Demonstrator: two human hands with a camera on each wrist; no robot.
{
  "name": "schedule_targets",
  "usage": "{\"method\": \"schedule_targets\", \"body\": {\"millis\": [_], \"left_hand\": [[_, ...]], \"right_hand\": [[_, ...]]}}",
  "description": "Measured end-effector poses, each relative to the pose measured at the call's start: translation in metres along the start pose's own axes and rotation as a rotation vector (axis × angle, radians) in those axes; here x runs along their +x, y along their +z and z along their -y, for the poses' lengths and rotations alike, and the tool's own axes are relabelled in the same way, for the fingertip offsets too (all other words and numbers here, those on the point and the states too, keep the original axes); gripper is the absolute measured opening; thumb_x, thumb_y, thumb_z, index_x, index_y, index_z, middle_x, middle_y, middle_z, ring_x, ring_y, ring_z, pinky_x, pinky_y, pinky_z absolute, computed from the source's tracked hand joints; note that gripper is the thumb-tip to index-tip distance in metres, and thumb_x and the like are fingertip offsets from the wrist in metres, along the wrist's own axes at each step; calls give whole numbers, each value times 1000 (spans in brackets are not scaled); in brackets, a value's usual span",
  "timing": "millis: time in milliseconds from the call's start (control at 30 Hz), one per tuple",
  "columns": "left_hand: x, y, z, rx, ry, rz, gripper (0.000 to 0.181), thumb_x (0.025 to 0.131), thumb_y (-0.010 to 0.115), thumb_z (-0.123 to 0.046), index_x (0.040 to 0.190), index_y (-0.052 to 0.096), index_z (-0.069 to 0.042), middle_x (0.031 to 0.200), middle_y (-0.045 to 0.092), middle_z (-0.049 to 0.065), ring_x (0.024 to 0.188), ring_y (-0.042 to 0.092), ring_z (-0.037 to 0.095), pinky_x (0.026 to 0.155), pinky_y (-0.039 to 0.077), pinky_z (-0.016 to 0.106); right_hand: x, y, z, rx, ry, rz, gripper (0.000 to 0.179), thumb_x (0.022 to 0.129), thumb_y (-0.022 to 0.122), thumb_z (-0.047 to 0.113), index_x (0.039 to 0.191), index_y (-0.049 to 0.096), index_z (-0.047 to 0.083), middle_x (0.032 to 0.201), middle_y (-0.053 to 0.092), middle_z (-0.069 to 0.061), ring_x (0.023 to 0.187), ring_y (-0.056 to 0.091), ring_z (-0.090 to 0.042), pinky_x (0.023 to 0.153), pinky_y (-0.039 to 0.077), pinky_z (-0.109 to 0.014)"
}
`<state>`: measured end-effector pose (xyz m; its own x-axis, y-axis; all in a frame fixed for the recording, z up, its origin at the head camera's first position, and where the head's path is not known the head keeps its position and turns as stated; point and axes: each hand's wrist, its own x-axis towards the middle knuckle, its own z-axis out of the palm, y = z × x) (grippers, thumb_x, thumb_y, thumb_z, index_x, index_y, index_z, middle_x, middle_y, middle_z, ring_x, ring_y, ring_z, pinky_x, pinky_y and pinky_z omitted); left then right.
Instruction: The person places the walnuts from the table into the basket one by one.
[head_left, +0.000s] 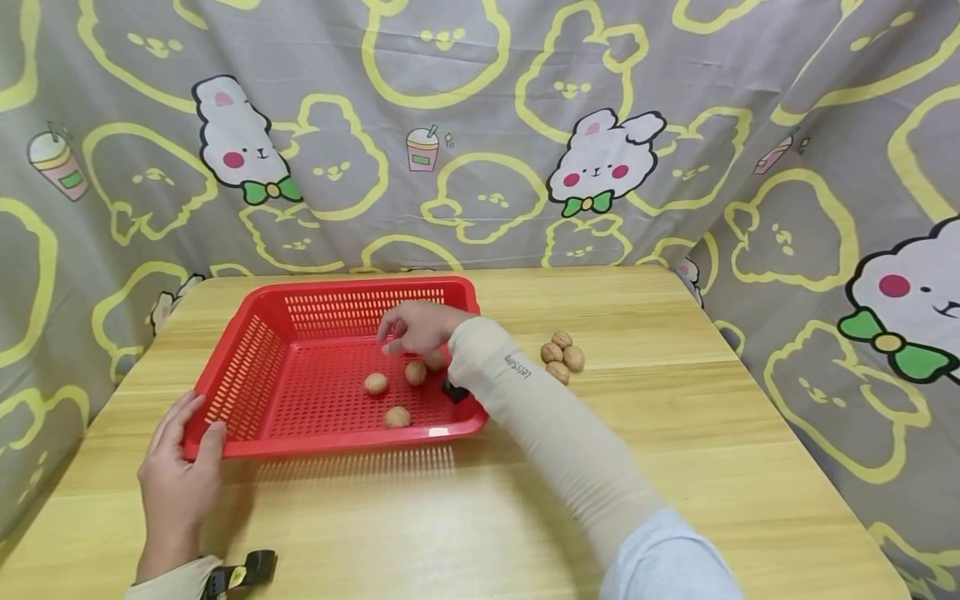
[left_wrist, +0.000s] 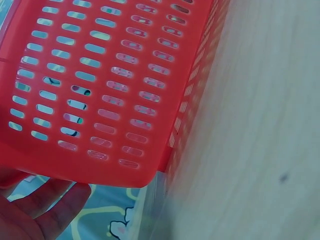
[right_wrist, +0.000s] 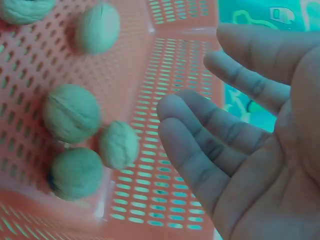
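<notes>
While the near left corner of a red basket [head_left: 322,444] is gripped by the left hand [head_left: 180,483], with the thumb laid over the rim and the fingers set along the left side, the right hand [head_left: 420,327] is held over the right part of the basket, its fingers parted and loosely bent. In the right wrist view, a gap is seen between those fingertips and the walnuts [right_wrist: 71,112] in the basket. Five are shown there: three are gathered close together, and two are set apart, one of them cut off by the edge of that view. From the head, only four can be made out, one of them near the front wall.

The basket is placed on the left part of a wooden table [head_left: 675,417]. To its right, beyond the beige sleeve [head_left: 547,417], four more walnuts [head_left: 573,358] are grouped on the tabletop. A black device [head_left: 260,567] is worn at the left wrist. Behind the table, grey cloth [head_left: 487,129] is hung, printed with yellow outlines and white cartoon animals in green bows.
</notes>
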<state>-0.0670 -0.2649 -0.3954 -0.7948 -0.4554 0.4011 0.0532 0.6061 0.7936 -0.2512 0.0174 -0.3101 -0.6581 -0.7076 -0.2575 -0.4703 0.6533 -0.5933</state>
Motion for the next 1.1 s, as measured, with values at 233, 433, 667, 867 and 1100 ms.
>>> {"method": "schedule_targets", "body": {"millis": [233, 433, 667, 867, 1100], "left_hand": [[-1, 0, 0, -3, -4, -4, 41, 94, 57, -11, 134, 56, -1, 145, 48, 3, 127, 37, -7, 104, 30, 12], [-1, 0, -2, -7, -3, -7, 41, 94, 57, -12, 134, 56, -1, 145, 48, 0, 127, 37, -6, 105, 29, 12], [0, 0, -1, -11, -17, -1, 42, 94, 56, -12, 134, 56, -2, 145, 48, 0, 127, 38, -5, 104, 31, 12], [0, 0, 0, -6, -16, 4, 42, 94, 57, -13, 134, 56, -3, 144, 48, -1, 127, 38, -6, 103, 31, 11], [0, -1, 0, -12, -9, 2, 42, 94, 56, -12, 134, 56, -2, 144, 48, 0, 126, 38, -7, 103, 30, 10]], "right_hand": [[-10, -24, -3, -29, -25, -77, 27, 94, 64, 26, 118, 64, 14, 105, 62, 1, 98, 57, -13, 83, 48, -28], [-25, -42, -21, -2, -15, -197, 28, 94, 64, 23, 118, 64, 9, 107, 64, -3, 101, 58, -16, 85, 49, -31], [-46, -52, -60, 62, 43, -302, 22, 93, 65, 20, 111, 64, 7, 105, 65, -8, 96, 61, -21, 83, 52, -34], [-65, -53, -98, 94, 128, -343, 21, 93, 64, 20, 109, 64, 6, 98, 66, -10, 87, 64, -25, 75, 54, -34], [-85, -50, -138, 67, 204, -374, 22, 94, 63, 20, 108, 63, 4, 92, 66, -9, 83, 65, -23, 74, 51, -34]]}}
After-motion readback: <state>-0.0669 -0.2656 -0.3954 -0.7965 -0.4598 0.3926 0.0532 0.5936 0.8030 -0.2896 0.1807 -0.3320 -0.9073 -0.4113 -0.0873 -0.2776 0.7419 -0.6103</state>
